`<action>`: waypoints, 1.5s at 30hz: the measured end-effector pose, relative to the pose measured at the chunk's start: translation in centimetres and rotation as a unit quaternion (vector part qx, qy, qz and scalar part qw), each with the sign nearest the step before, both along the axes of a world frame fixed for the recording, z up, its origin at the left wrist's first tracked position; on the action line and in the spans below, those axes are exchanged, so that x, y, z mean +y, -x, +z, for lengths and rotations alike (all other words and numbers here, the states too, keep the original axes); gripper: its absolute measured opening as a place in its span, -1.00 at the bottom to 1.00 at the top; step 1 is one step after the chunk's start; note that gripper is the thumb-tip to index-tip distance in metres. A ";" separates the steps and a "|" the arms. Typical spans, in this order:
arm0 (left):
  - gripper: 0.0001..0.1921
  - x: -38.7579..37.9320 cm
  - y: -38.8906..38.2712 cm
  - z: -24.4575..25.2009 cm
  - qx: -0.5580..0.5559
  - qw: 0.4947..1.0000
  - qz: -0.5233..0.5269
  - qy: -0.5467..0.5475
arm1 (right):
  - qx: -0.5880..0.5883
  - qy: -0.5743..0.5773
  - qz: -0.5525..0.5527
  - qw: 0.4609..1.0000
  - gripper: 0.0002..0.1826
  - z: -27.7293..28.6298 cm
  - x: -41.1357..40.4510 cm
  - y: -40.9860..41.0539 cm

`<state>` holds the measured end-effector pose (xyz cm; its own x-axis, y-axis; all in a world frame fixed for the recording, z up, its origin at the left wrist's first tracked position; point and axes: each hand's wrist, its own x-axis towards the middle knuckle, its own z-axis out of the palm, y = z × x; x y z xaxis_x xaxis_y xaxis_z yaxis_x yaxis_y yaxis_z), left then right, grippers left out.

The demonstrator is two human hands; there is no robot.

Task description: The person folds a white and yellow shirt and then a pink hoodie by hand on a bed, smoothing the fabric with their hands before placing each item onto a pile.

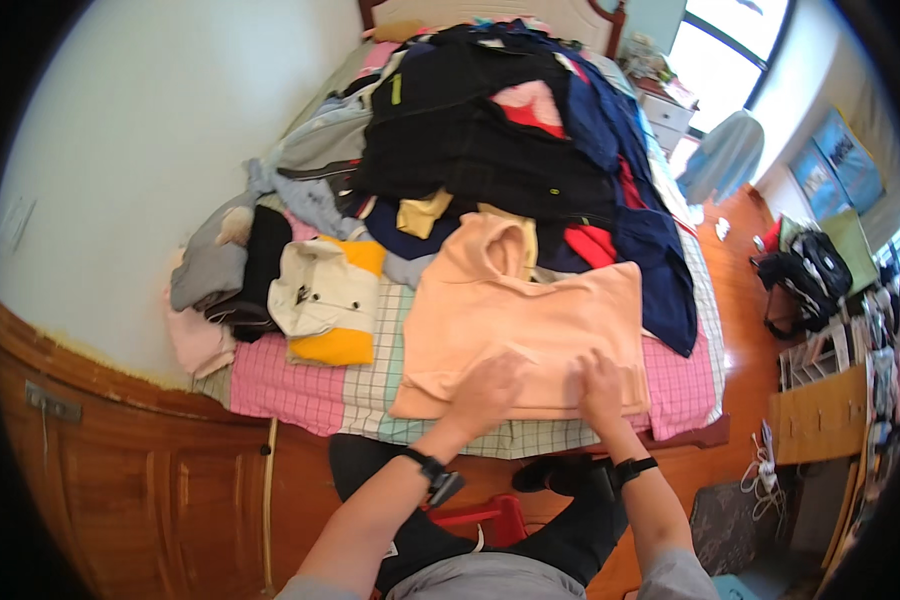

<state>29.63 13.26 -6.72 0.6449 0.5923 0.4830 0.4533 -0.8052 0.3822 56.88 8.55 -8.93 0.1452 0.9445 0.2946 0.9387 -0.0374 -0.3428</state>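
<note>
A peach hooded sweatshirt (525, 322) lies spread near the front edge of the bed, its hood pointing away from me and its sleeves folded in. My left hand (491, 390) is over its lower middle, slightly blurred. To the right, my right hand (598, 386) is over the lower right part, fingers bent and also blurred. Whether either hand pinches the fabric cannot be told. Left of the sweatshirt sits a folded white and yellow garment (326, 300) with dark buttons. Beyond the hood, a large black garment (480, 150) is spread over other clothes.
Rolled grey (214, 262) and black clothes (266, 262) lie by the wall at left. Navy clothing (660, 277) hangs along the bed's right side. A red plastic stool (506, 517) stands between my legs. Black bags (814, 270) and a wooden drawer unit (821, 416) are at right.
</note>
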 end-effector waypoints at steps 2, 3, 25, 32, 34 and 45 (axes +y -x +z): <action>-0.55 -0.6 -1.5 -1.9 0.055 0.997 0.046 0.009 | -0.064 0.066 0.214 0.973 -0.45 1.1 0.5 3.6; -0.49 -0.7 -1.5 -2.7 0.107 0.991 0.076 0.020 | -0.063 0.064 0.224 0.970 -0.45 0.4 0.5 3.8; -0.48 -2.0 12.9 -4.4 -0.039 0.823 0.406 0.395 | 0.142 0.139 -0.240 0.950 -0.35 -1.2 -2.5 -8.0; -0.64 -5.0 15.1 -3.1 -0.259 0.703 0.330 0.574 | 0.255 0.158 -0.174 0.938 -0.34 0.2 -5.3 -10.1; -0.63 -6.5 15.9 -3.4 -0.159 0.669 0.356 0.633 | 0.254 0.182 -0.187 0.931 -0.34 -0.7 -6.5 -10.3; -0.52 1.7 12.8 -0.9 0.002 0.974 0.209 0.093 | -0.023 0.095 0.112 0.989 -0.44 3.0 0.4 -3.3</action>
